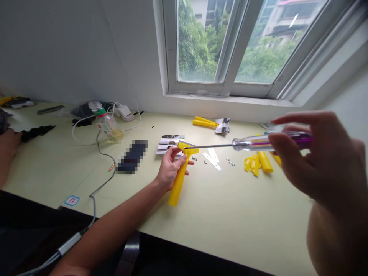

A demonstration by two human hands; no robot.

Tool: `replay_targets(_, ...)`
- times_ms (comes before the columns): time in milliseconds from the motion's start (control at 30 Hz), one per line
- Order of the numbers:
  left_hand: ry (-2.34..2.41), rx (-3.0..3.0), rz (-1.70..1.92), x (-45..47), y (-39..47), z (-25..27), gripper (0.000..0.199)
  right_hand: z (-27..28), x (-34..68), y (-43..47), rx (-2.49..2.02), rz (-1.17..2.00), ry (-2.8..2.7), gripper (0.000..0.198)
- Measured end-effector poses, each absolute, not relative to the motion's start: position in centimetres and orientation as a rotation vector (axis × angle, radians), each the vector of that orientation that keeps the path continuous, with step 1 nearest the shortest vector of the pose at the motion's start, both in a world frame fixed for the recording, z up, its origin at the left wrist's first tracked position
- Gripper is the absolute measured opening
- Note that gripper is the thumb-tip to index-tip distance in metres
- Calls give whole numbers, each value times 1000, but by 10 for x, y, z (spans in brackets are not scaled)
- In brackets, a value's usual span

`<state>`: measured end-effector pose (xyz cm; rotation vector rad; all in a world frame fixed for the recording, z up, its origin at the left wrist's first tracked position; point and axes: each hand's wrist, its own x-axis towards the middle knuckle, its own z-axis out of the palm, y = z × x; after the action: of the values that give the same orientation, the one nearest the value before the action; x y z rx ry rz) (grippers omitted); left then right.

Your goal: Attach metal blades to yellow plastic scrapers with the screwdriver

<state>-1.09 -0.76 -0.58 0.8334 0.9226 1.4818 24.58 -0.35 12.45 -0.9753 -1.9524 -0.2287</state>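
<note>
My left hand (170,168) is closed round a yellow scraper (178,182) just above the table, its head up and its handle slanting down toward me. A screw shows in the right part of the scraper's head. In my right hand (319,161) is a screwdriver (253,143) with a clear and purple handle, pinched between thumb and fingers. Its long shaft points left, and the tip meets the left part of the scraper's head. Beyond the scraper lie flat metal blades (212,161) and small loose screws (230,161).
Yellow plastic parts (254,165) lie on the right, and yellow handles (204,122) with a printed packet (222,125) at the back. Printed papers (162,147) sit behind my left hand. Leftward are a pixelated dark object (132,157), a bottle (107,126), cables and another person's arm (10,149).
</note>
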Motion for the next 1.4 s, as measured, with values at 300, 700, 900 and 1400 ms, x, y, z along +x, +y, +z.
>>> replay_targets(300,962,831,1505,-12,-7,-3,43,123,251,3,-1023,-234,-2058,46)
replay_targets(700,957,861,1509,-11,-8,-5,41,122,249,1,-939,-192,-2038,44)
replay_targets(900,959,868,1501,-9,-9,-5,39,122,251,3,-932,-95,-2083,51)
replay_targets(1400,953,879,1487,-10,-8,-6,42,123,248,4,-854,-228,-2042,46)
